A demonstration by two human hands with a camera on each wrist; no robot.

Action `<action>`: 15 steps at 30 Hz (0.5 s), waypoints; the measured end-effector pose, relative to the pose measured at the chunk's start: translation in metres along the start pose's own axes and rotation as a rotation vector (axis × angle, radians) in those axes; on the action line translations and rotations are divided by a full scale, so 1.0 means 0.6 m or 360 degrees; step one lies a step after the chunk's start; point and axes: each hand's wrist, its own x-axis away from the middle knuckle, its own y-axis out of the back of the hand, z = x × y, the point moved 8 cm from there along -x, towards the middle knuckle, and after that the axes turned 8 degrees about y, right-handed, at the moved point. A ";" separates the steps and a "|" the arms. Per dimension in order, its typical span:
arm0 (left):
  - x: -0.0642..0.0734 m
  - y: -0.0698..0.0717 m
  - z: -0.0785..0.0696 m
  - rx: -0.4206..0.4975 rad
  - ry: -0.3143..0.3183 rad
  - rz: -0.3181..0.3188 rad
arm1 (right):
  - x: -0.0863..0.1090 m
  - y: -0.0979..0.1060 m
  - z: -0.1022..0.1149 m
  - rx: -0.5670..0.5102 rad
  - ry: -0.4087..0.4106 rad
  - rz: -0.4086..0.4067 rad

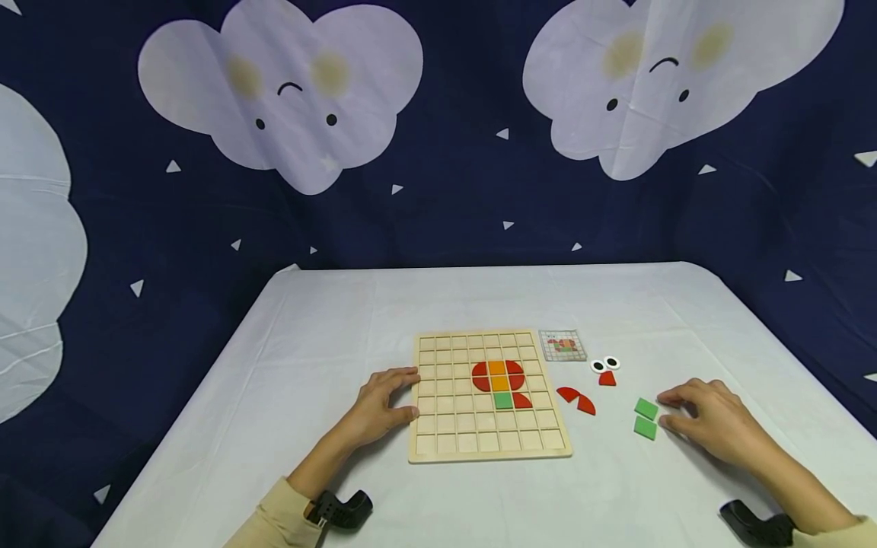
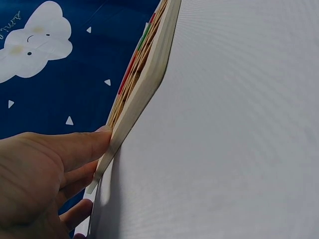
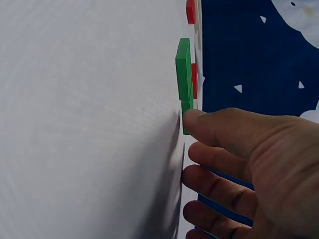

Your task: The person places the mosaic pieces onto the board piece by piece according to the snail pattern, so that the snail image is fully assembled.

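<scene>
**Left hand [image 1: 377, 403] at the board [image 1: 445, 424], right hand [image 1: 715, 418] by the loose green squares [image 1: 646, 408]**

A person has both hands over a white surface [image 1: 329, 327]. The flat wooden board lies near the middle, and thin strips split it into little boxes. The left hand touches the board's left edge, with its thumb and fingers spread apart. The right hand is over on the right side of the surface. Its thumb and pointing finger are apart, with the tips right by the two loose green squares. It is hard to tell if they touch the squares.

On the board, two orange squares [image 1: 496, 368] sit one above the other. Red round-edged pieces [image 1: 481, 370] are on both sides of them. Just below are a green square [image 1: 503, 400] and, to its right, one more red piece [image 1: 521, 400].

A small picture card [image 1: 563, 346] lies just beside the board's top right corner. Near it are two white eye pieces [image 1: 612, 363] with black middles, and a red piece [image 1: 607, 378] right under them. Two more red pieces [image 1: 585, 405] lie between the board and the loose green squares.

Behind everything hangs a dark blue cloth [image 1: 452, 190] with white clouds and little triangles.
</scene>
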 end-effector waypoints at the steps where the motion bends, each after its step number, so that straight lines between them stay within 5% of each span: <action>1: 0.000 0.000 0.000 0.0000 -0.0001 0.0001 | 0.000 0.000 0.000 -0.0003 0.0001 0.0003; 15: 0.001 0.001 -0.001 -0.0001 -0.0013 -0.0003 | -0.007 -0.009 0.015 -0.0002 0.0033 -0.0012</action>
